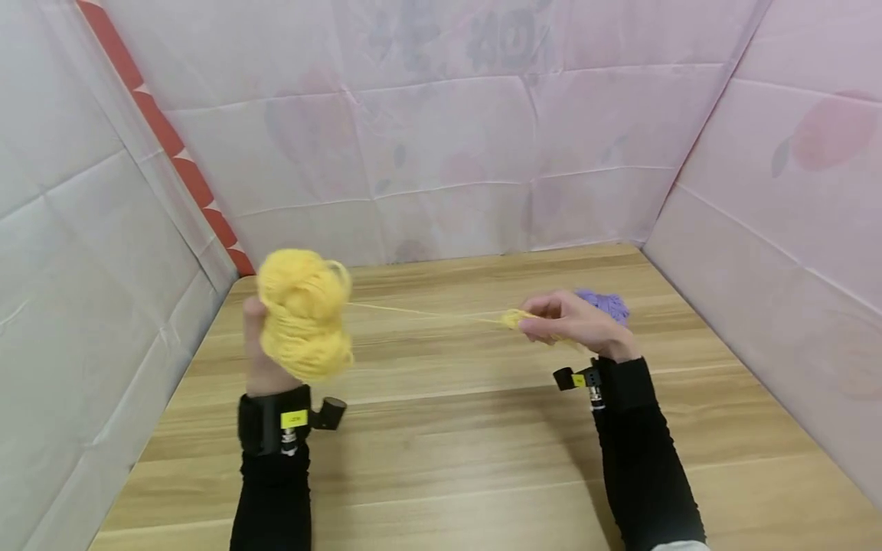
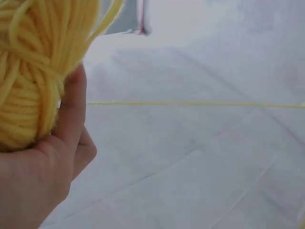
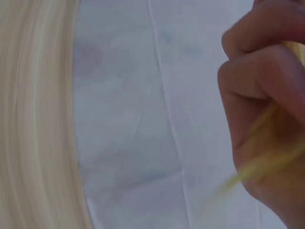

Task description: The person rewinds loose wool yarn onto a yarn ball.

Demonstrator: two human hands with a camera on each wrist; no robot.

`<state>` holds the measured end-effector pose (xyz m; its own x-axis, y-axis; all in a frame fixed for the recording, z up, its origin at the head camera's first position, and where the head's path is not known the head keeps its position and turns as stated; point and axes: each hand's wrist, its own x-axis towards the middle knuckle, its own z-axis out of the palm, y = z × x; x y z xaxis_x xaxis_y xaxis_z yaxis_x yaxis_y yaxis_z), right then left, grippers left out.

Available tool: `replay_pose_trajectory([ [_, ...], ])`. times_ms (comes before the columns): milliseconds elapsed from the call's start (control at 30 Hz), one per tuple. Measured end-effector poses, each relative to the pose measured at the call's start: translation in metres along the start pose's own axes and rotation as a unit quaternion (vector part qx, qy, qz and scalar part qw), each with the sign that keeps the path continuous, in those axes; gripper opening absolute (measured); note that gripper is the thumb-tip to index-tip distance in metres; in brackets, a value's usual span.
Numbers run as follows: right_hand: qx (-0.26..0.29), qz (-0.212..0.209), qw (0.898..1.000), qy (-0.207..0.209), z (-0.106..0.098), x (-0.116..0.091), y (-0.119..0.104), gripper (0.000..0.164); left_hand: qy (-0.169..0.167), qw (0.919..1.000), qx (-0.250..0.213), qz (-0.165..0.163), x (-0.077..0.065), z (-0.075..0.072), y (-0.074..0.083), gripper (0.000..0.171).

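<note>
My left hand (image 2: pixel 43 176) grips a yellow skein of yarn (image 1: pixel 303 314), held up above the left side of the table. In the left wrist view the fingers lie behind the skein (image 2: pixel 33 76). A single strand (image 1: pixel 413 311) runs nearly level from it to my right hand (image 1: pixel 575 321). There the curled fingers hold a small yellow bunch of yarn (image 1: pixel 513 318). In the right wrist view, bent fingers (image 3: pixel 267 71) close over yellow yarn, and a blurred strand (image 3: pixel 257 167) crosses the palm.
A purple skein of yarn (image 1: pixel 606 304) lies on the wooden table (image 1: pixel 441 451) just behind my right hand, partly hidden by it. Pale printed sheets (image 1: pixel 441 153) wall off the back and both sides. A red scalloped strip (image 1: pixel 165 138) runs down the left back corner.
</note>
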<state>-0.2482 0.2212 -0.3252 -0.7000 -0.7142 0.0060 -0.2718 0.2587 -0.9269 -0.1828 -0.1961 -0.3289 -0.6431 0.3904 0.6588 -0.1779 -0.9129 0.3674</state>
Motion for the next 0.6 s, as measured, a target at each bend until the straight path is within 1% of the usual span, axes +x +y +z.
replay_pose_trajectory([
  [67,-0.003,0.014,1.000,0.024,-0.011,-0.007,0.007,0.019,-0.010,0.9984,0.011,0.054,0.011,0.025,0.007,0.039],
  [100,-0.001,0.019,0.999,0.039,-0.015,-0.010,0.011,0.019,-0.007,0.9970,0.025,0.073,0.015,0.035,0.009,0.039],
  [133,0.001,0.021,0.998,0.055,-0.019,-0.013,0.015,0.020,0.000,0.9957,0.034,0.086,0.014,0.039,0.013,0.039],
  [200,0.012,0.019,0.997,0.080,-0.025,-0.017,0.022,0.022,0.005,0.9949,0.040,0.092,0.016,0.049,0.015,0.036],
  [267,0.030,0.015,0.995,0.097,-0.029,-0.019,0.028,0.026,0.015,0.9939,0.047,0.099,0.017,0.053,0.017,0.036],
  [333,0.054,0.013,0.992,0.117,-0.032,-0.020,0.033,0.028,0.025,0.9929,0.048,0.106,0.015,0.052,0.020,0.036],
  [367,0.087,-0.003,0.989,0.116,-0.043,-0.016,0.058,0.029,0.028,0.9924,0.048,0.110,0.014,0.052,0.022,0.037],
  [433,0.117,-0.016,0.984,0.135,-0.045,-0.016,0.063,0.029,0.036,0.9911,0.044,0.120,0.013,0.050,0.026,0.039],
  [500,0.158,-0.037,0.975,0.154,-0.049,-0.017,0.067,0.025,0.035,0.9906,0.034,0.128,0.012,0.050,0.030,0.042],
  [567,0.206,-0.049,0.962,0.175,-0.055,-0.021,0.071,0.022,0.037,0.9900,0.020,0.135,0.011,0.051,0.033,0.046],
  [600,0.218,-0.036,0.954,0.204,-0.048,-0.028,0.050,0.023,0.039,0.9889,0.015,0.143,0.011,0.051,0.034,0.047],
])
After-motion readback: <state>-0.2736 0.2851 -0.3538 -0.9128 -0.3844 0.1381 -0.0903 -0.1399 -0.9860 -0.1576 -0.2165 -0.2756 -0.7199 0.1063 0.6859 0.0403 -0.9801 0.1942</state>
